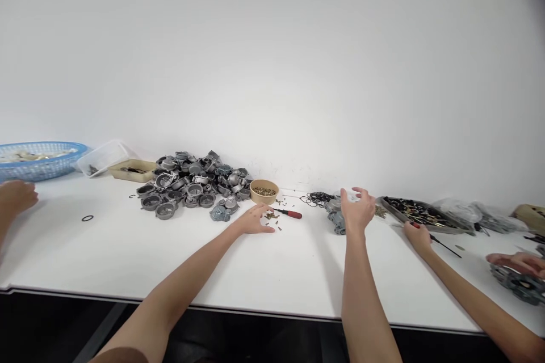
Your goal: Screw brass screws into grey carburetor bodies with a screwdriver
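My left hand [255, 220] rests low over the white table, thumb and fingers apart around a few loose brass-coloured screws [271, 216]. Just beyond it lies a screwdriver [292, 214] with a red and black handle. A round tan tub [264, 199] of small screws stands behind that hand. My right hand [359, 210] is raised with thumb and fingers spread, nothing visible between them. Grey metal castings [337, 221] sit beside its left edge, partly hidden by it. Behind them is a tangle of black rubber rings [318, 199].
A heap of grey castings [195, 190] lies left of centre, near a tan tray [134, 170], a clear bin [106, 157] and a blue basket [51, 169]. At right, a co-worker's hand [417, 236] holds a screwdriver by a metal tray [447, 229]. Another person's hand [19, 197] enters at left.
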`<control>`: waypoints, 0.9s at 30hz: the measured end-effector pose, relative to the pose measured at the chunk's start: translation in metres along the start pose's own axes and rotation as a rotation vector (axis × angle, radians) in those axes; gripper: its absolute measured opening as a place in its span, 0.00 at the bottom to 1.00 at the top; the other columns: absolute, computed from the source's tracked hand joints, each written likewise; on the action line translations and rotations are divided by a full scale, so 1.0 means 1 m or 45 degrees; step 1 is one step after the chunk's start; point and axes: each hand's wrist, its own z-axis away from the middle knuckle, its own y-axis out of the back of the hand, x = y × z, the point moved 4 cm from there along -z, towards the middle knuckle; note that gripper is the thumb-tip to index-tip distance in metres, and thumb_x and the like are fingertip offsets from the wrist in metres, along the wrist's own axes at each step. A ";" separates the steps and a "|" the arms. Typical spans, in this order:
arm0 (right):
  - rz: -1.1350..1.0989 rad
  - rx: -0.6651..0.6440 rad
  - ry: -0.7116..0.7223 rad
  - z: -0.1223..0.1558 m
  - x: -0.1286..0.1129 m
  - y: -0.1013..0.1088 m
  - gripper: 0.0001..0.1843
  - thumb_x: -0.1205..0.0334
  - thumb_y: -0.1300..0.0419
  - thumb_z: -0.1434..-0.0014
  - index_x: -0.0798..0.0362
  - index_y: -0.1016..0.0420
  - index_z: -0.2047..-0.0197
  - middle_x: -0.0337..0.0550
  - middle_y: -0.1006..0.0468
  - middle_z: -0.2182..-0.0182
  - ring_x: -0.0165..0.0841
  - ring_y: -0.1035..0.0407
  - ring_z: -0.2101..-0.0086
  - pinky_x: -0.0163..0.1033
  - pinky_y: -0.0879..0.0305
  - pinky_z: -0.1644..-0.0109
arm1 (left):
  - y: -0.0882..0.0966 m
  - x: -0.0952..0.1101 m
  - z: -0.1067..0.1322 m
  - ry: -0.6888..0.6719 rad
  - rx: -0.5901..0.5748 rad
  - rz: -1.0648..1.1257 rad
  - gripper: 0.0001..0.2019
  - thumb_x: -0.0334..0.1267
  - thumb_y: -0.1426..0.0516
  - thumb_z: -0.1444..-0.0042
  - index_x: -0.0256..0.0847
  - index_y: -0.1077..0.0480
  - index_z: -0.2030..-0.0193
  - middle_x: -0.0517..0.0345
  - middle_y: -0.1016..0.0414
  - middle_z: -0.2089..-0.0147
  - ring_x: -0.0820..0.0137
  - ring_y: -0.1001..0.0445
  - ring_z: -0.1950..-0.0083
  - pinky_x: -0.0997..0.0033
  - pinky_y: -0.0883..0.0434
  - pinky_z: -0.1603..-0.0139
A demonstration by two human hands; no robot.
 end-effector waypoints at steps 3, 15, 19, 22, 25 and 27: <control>-0.277 -0.517 0.255 0.028 -0.037 -0.035 0.20 0.48 0.46 0.38 0.52 0.24 0.52 0.48 0.22 0.64 0.40 0.28 0.64 0.43 0.31 0.55 | 0.002 -0.009 -0.002 0.059 0.027 0.071 0.30 0.52 0.31 0.51 0.48 0.28 0.41 0.53 0.24 0.51 0.60 0.24 0.52 0.61 0.27 0.49; -0.248 -1.472 0.592 0.117 -0.046 -0.114 0.36 0.53 0.28 0.54 0.46 0.23 0.41 0.48 0.23 0.49 0.39 0.28 0.60 0.44 0.31 0.52 | 0.009 -0.018 0.007 0.169 0.113 0.136 0.20 0.44 0.33 0.48 0.44 0.23 0.47 0.53 0.21 0.51 0.61 0.24 0.52 0.64 0.27 0.49; -0.327 -1.410 0.537 0.125 -0.049 -0.128 0.19 0.56 0.34 0.47 0.49 0.18 0.52 0.41 0.20 0.66 0.35 0.29 0.68 0.41 0.31 0.58 | 0.003 -0.018 0.002 0.168 0.153 0.132 0.14 0.39 0.35 0.46 0.44 0.21 0.52 0.54 0.19 0.55 0.63 0.22 0.55 0.66 0.26 0.50; -0.406 -1.347 0.476 0.131 -0.051 -0.138 0.13 0.57 0.36 0.47 0.50 0.17 0.58 0.40 0.20 0.71 0.34 0.29 0.70 0.39 0.31 0.62 | 0.001 -0.017 0.001 0.181 0.197 0.118 0.12 0.36 0.35 0.46 0.43 0.20 0.54 0.55 0.19 0.58 0.64 0.22 0.58 0.67 0.26 0.51; -0.442 -1.249 0.466 0.129 -0.053 -0.139 0.12 0.58 0.39 0.44 0.51 0.17 0.60 0.42 0.19 0.70 0.35 0.27 0.70 0.39 0.31 0.61 | 0.001 -0.017 0.001 0.180 0.227 0.094 0.11 0.35 0.36 0.45 0.43 0.19 0.55 0.55 0.19 0.59 0.64 0.22 0.58 0.68 0.26 0.52; -0.398 -1.193 0.469 0.124 -0.053 -0.135 0.13 0.60 0.42 0.42 0.52 0.17 0.59 0.43 0.19 0.70 0.36 0.27 0.69 0.39 0.31 0.59 | 0.003 -0.017 0.001 0.167 0.233 0.080 0.10 0.33 0.38 0.44 0.43 0.19 0.55 0.55 0.18 0.60 0.64 0.22 0.59 0.68 0.26 0.52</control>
